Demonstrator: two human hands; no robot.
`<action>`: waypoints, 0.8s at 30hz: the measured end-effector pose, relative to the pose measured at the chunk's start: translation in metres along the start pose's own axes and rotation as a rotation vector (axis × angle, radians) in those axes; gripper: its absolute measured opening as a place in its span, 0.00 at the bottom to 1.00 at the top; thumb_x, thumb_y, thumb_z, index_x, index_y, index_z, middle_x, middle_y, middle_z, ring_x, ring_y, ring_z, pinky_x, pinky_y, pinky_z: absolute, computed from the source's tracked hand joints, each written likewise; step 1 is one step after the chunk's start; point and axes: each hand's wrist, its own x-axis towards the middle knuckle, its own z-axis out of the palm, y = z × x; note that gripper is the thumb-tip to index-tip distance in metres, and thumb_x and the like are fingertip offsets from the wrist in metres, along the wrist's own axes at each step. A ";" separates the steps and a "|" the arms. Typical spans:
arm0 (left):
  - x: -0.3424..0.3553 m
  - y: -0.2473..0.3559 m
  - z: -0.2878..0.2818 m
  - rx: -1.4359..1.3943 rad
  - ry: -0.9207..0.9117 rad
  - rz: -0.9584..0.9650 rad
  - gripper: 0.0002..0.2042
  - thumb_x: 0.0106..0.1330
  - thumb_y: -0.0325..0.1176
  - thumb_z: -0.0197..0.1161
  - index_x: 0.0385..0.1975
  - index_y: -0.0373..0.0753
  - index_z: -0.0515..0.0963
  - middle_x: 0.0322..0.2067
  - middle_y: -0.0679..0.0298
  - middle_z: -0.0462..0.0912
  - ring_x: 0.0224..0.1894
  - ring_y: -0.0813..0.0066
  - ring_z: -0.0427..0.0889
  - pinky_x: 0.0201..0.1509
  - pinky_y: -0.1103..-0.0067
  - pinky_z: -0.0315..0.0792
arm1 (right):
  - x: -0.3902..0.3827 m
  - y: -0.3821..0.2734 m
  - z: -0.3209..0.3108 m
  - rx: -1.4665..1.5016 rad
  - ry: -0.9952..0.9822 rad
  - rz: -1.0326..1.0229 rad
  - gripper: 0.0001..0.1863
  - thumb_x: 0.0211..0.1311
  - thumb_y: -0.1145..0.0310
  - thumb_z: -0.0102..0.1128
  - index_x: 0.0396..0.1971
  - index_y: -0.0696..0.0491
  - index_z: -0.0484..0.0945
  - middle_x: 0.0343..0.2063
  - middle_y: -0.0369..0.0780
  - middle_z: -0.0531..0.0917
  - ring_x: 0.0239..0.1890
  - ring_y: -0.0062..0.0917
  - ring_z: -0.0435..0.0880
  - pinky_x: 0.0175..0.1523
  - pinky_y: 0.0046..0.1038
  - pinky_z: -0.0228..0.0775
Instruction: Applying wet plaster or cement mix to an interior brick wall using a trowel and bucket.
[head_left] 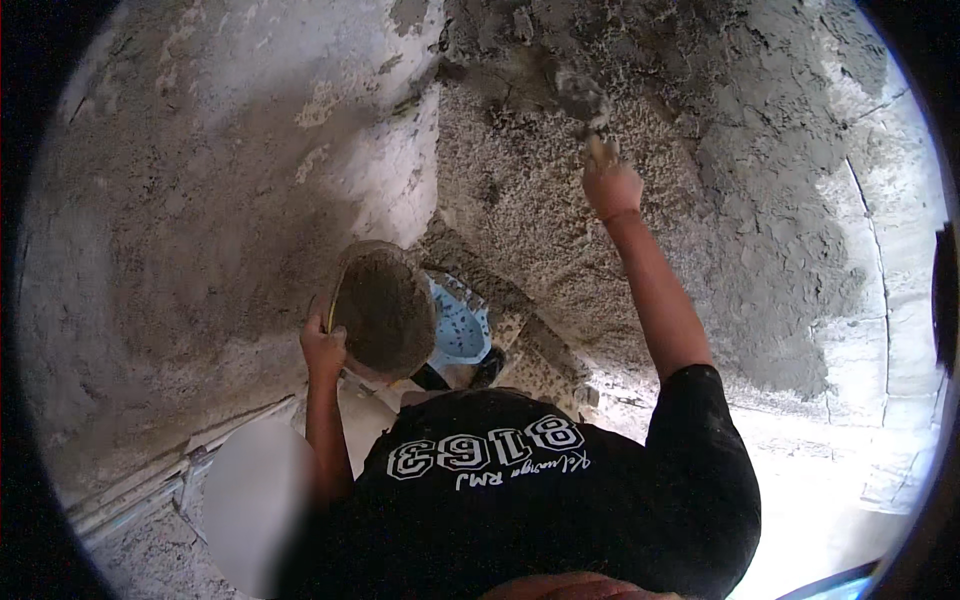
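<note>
My right hand [611,187] is raised against the rough wall and grips the handle of a trowel [586,103], whose blade carries grey mortar and presses on the wall. My left hand [322,343] holds the rim of a round pan [383,311] filled with wet grey mortar, kept at waist height near the wall corner. Fresh dark plaster [760,170] covers the wall to the right of the trowel.
A smoother grey wall [200,200] stands on the left and meets the rough wall at a corner. A light blue tub [462,325] sits on the floor below the pan. A pale ledge [150,485] runs along the lower left.
</note>
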 end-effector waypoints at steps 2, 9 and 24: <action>0.004 -0.022 0.003 -0.018 0.016 -0.005 0.15 0.46 0.28 0.60 0.35 0.31 0.75 0.27 0.52 0.77 0.31 0.59 0.77 0.37 0.67 0.70 | 0.007 0.004 0.016 -0.022 -0.070 0.079 0.24 0.64 0.52 0.45 0.56 0.49 0.66 0.32 0.51 0.82 0.32 0.45 0.83 0.37 0.43 0.76; 0.008 -0.007 -0.004 0.273 0.035 0.021 0.16 0.48 0.24 0.55 0.39 0.29 0.76 0.31 0.55 0.81 0.34 0.66 0.79 0.42 0.74 0.70 | -0.003 0.049 0.076 -0.108 -0.094 0.023 0.23 0.62 0.53 0.49 0.53 0.48 0.72 0.46 0.50 0.78 0.46 0.39 0.80 0.45 0.45 0.73; 0.000 -0.005 -0.019 0.191 0.134 -0.204 0.09 0.48 0.24 0.57 0.30 0.30 0.75 0.24 0.60 0.77 0.28 0.72 0.75 0.35 0.76 0.68 | 0.018 -0.008 0.017 0.167 0.170 -0.274 0.25 0.62 0.50 0.48 0.48 0.55 0.75 0.35 0.51 0.81 0.31 0.48 0.81 0.40 0.46 0.74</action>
